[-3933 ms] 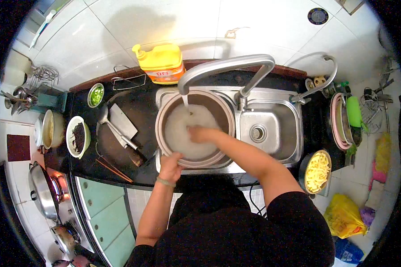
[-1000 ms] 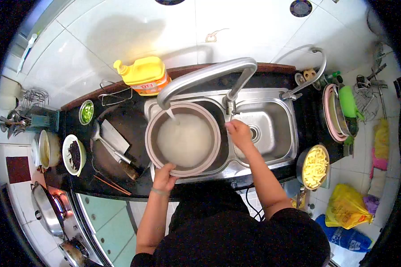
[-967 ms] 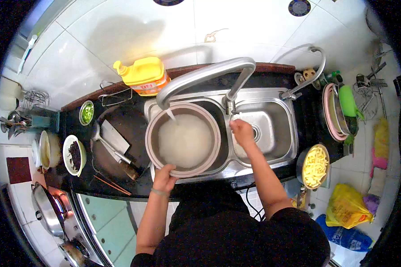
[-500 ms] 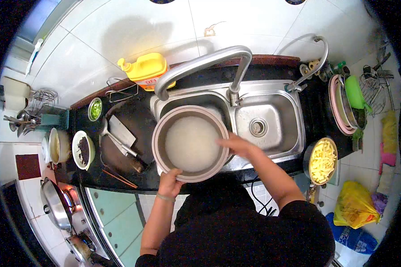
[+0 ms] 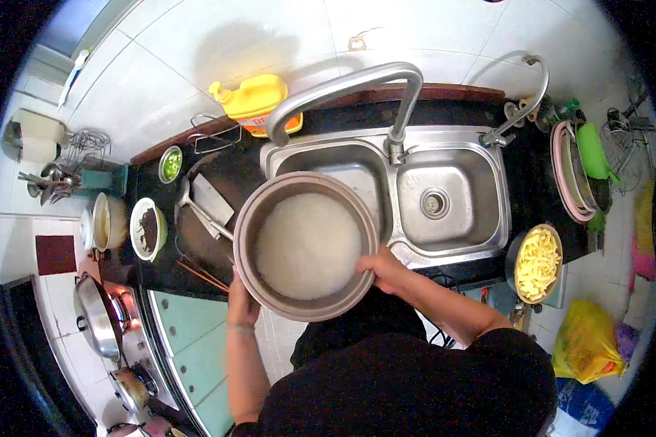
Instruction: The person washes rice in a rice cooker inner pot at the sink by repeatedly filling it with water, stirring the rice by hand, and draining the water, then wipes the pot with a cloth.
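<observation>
Between my two hands is a round rice cooker inner pot (image 5: 242,251) with a thick brownish rim, held in front of my body. White rice (image 5: 310,246) covers its bottom; whether water stands over it I cannot tell. My left hand (image 5: 243,302) grips the pot's outer left side, its fingers partly hidden behind the wall. On the right, my right hand (image 5: 380,269) is closed on the rim, thumb over the inner edge. The pot overlaps the near left part of the double sink (image 5: 397,240), below the curved faucet (image 5: 342,81).
Left on the black counter are a cleaver (image 5: 213,200), a ladle (image 5: 184,191), chopsticks (image 5: 202,277) and a bowl of dark food (image 5: 147,229). A lidded pan (image 5: 98,317) sits by a lit burner. To the right is a bowl of yellow strips (image 5: 538,264). A yellow jug (image 5: 259,102) stands behind.
The pot has moved away from the sink toward my body. My right hand has gone from a blurred position inside the rim to gripping it. My left hand has shifted left.
</observation>
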Motion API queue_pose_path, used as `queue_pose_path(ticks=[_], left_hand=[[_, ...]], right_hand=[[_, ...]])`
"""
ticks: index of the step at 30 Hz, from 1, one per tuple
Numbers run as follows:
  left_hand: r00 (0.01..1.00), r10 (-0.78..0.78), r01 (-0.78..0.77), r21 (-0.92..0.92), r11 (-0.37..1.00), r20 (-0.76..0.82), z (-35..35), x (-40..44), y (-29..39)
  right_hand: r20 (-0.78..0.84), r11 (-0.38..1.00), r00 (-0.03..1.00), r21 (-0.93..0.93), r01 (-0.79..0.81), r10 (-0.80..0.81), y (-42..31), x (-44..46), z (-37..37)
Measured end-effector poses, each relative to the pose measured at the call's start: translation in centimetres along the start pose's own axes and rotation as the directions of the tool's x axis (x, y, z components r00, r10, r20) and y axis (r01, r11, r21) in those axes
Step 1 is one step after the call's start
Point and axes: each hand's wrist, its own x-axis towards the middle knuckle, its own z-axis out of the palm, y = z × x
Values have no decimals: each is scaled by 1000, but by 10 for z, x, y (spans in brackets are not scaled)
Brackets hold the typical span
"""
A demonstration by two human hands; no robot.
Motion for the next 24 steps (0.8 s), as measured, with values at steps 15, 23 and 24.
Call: queue_pose_path(ticks=[15,23,24], left_hand=[[998,57,-64,-369,927,-28,-15,-44,-43],[986,46,-88,-267,960,-160,-13,-62,-36],[987,44,-86,-279,956,-155,-15,-63,-38]], right_hand=[[192,938,918,-67,-340,346,9,7,3],[223,869,842,-54,-492,491,33,17,-1],[231,867,837,-63,-495,495,31,14,3]])
